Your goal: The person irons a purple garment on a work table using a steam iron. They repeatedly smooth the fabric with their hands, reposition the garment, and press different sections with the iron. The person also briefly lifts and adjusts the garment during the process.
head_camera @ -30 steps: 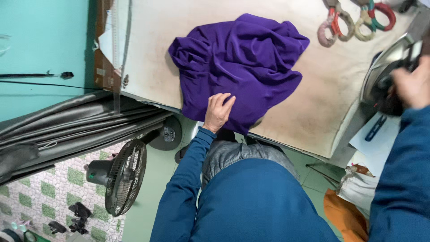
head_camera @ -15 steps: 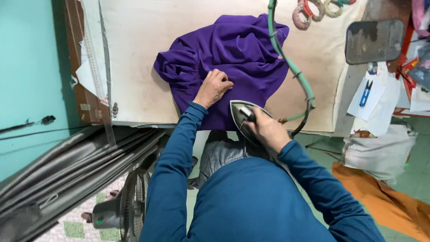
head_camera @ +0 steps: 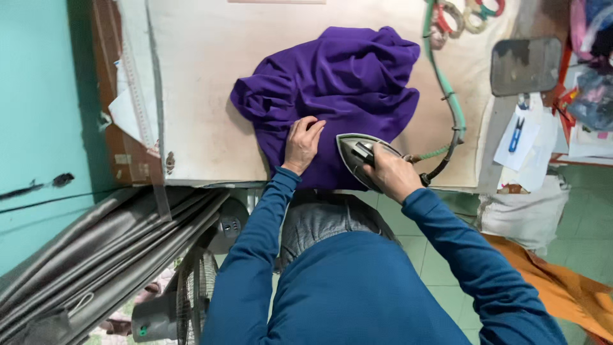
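We count one purple garment (head_camera: 338,83), one iron (head_camera: 357,156), one green hose (head_camera: 447,89) and two hands at work on the one padded board (head_camera: 204,83). Our left hand (head_camera: 301,144) lies flat and unclenched on the cloth near the board's front edge, fingers spread and pressing the fabric down, gripping nothing. Our right hand (head_camera: 389,174) is wrapped around the handle of the iron, which sits on the same near part of the garment, just beside the left hand, its pointed nose toward the fingers. The garment is a deep violet, bunched in soft folds at the far and left sides and smoother under the hands, with its lower edge hanging over the front of the board. The hose curves down the board's right side to the back of the iron. To the right lies one grey metal plate (head_camera: 527,64).
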